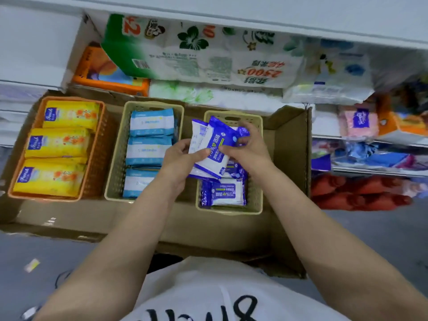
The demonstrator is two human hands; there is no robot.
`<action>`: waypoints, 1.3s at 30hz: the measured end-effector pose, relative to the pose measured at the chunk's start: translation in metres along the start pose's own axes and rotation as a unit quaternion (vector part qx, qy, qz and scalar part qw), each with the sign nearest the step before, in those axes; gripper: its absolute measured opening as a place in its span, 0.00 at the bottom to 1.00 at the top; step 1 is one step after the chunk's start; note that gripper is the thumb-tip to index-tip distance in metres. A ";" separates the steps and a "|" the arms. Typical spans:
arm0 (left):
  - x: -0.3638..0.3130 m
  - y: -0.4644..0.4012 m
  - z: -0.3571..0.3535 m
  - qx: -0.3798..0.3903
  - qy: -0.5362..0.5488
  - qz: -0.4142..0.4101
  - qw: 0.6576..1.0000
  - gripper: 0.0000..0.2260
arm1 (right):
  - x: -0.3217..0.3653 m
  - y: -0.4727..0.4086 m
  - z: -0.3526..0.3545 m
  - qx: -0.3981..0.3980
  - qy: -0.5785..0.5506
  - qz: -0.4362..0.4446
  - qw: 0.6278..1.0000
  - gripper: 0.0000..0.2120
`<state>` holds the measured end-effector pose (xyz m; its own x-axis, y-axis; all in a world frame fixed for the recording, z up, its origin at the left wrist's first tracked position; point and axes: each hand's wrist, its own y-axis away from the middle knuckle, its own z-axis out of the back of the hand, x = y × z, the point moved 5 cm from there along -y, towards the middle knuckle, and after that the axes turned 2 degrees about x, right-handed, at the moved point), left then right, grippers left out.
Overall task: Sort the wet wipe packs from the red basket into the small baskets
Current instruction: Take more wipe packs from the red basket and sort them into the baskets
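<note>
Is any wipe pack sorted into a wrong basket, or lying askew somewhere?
No pack sits in a wrong basket: yellow packs fill the orange basket, light blue packs the middle beige basket, purple packs the right beige basket. Only a small scrap lies loose on the floor at left.

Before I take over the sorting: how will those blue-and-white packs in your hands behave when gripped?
The packs probably flex: they are soft film pouches. The glossy film suggests they may slide over each other, which may be why both the left hand and the right hand grip the fanned bunch. Flat like those in the basket, they should lie still, not roll.
</note>
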<state>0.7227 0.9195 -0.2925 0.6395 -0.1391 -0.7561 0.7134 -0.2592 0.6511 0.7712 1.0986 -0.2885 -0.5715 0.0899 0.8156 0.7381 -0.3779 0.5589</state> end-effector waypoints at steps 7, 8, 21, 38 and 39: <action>-0.006 0.009 -0.013 -0.024 -0.024 -0.021 0.999 0.17 | 0.004 -0.010 0.032 0.169 0.122 0.016 0.978 0.22; -0.006 0.009 -0.013 -0.037 -0.021 -0.015 0.999 0.18 | 0.001 -0.010 0.032 0.186 0.133 0.012 0.973 0.19; -0.003 0.007 -0.011 -0.094 0.004 -0.021 0.995 0.12 | -0.002 -0.031 0.084 -0.014 0.159 0.059 0.985 0.16; 0.018 0.000 0.042 -0.103 0.004 -0.001 0.995 0.11 | -0.061 -0.052 -0.005 -0.011 0.541 0.088 0.836 0.25; 0.018 0.000 0.041 -0.094 0.001 -0.001 0.996 0.12 | -0.061 -0.050 -0.007 -0.018 0.566 0.105 0.817 0.25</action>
<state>0.7221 0.8780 -0.3091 0.6388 -0.1375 -0.7570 0.7553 -0.0750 0.6511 0.7661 1.1054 -0.3671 -0.4134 -0.8836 0.2196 0.8636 -0.3041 0.4020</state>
